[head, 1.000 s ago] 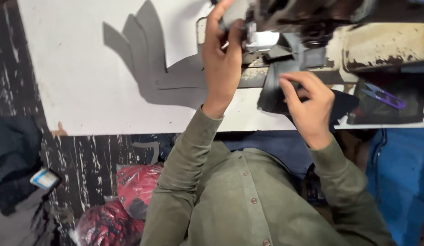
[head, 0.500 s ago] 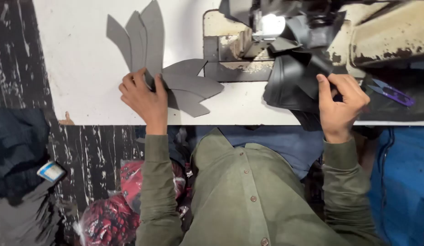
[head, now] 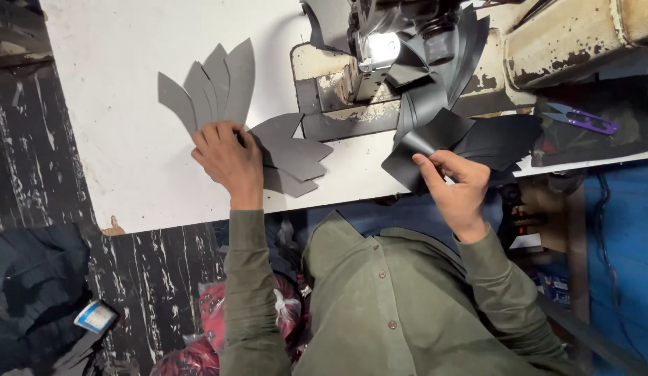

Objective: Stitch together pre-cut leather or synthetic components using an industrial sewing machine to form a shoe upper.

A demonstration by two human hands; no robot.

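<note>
My left hand (head: 228, 159) lies on the white table (head: 115, 139), fingers curled over the base of a fanned stack of grey pointed leather pieces (head: 216, 87). More grey pieces (head: 292, 157) spread to its right. My right hand (head: 456, 182) pinches the edge of a black leather piece (head: 425, 143) at the table's front edge, just below the sewing machine (head: 379, 52). A chain of sewn black pieces (head: 442, 76) hangs from under the machine's lit needle area.
Purple thread snips (head: 587, 122) rest on a dark mat at the right. The worn cream machine body (head: 567, 38) fills the upper right. Red and black bags (head: 219, 327) and a dark cloth heap (head: 31, 278) lie on the floor at the left.
My left hand dropped from the machine to the grey fanned pieces and now rests on them. My right hand shifted left and pinched the black piece's edge.
</note>
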